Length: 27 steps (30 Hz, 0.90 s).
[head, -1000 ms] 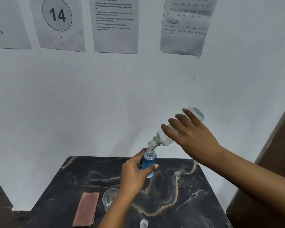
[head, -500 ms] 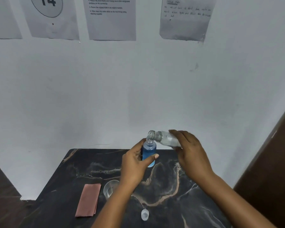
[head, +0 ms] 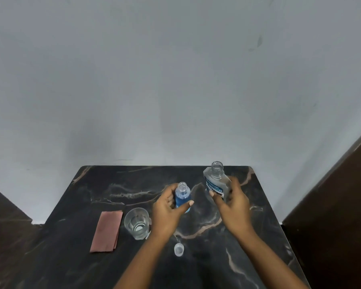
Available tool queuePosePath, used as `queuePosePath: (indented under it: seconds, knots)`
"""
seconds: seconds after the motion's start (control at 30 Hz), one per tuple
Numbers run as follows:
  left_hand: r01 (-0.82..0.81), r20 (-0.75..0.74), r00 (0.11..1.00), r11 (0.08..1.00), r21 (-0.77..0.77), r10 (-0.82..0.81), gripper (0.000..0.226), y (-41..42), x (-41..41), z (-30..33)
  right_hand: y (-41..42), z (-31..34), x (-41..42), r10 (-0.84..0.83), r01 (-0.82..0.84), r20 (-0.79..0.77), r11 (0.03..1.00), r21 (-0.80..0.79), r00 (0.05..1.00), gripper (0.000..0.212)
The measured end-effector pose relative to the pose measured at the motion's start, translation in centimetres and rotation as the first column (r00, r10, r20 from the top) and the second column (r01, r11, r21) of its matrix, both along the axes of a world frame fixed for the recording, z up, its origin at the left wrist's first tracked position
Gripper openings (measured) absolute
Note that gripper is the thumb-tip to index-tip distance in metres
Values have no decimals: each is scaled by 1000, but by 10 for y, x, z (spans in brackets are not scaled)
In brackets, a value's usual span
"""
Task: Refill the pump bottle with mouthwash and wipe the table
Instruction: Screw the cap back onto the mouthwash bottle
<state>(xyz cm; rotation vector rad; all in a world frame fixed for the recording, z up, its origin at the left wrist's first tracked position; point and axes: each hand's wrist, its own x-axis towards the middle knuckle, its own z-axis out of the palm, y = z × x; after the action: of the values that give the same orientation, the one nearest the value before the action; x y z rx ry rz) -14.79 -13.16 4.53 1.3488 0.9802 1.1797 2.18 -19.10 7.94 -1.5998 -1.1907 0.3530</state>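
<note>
My left hand [head: 167, 209] grips a small clear bottle [head: 183, 196] full of blue liquid, upright with its neck uncapped, just above the dark marble table [head: 258, 243]. To its right, my right hand [head: 231, 202] holds the clear mouthwash bottle [head: 216, 182] by its lower body. That bottle stands upright with no cap, looks nearly empty and shows a blue label. The two bottles are apart. A folded reddish-brown cloth [head: 107, 231] lies flat at the table's left.
A clear drinking glass [head: 137, 223] stands between the cloth and my left wrist. A small clear cap [head: 178, 249] lies near the front between my forearms. A white wall backs the table. Dark wood panels flank both sides.
My right hand has swung the mouthwash bottle from tilted over the small bottle's neck to upright and lowered it to the right. Both hands have come down toward the table.
</note>
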Motion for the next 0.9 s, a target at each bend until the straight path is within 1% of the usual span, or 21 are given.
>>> queuePosePath:
  seconds: [0.2, 0.37, 0.43, 0.6, 0.7, 0.8, 0.9]
  knots:
    - [6, -45, 999, 998, -58, -9, 47, 8, 1, -50, 7, -68, 8, -36, 12, -217, 994, -108, 976, 43]
    - [33, -86, 995, 990, -141, -45, 45, 12, 1, -90, 6, -123, 11, -76, 32, -289, 987, -155, 954, 41]
    - [16, -110, 993, 985, -169, -35, 45, 12, 0, -104, 5, -141, 11, -82, 27, -310, 984, -178, 947, 42]
    - [-30, -178, 984, 986, -166, 0, 45, 11, -3, -131, 0, -172, 13, -96, 21, -309, 971, -239, 946, 42]
    - [-23, -207, 978, 985, -170, -13, 47, 11, -4, -140, -1, -177, 10, -105, 34, -281, 969, -246, 954, 48]
    - [-7, -202, 979, 980, -197, -33, 45, 9, -5, -147, -1, -177, 8, -98, 40, -226, 968, -249, 969, 55]
    - [5, -182, 982, 977, -214, -45, 45, 9, -6, -151, -2, -178, 7, -92, 39, -197, 966, -257, 976, 56]
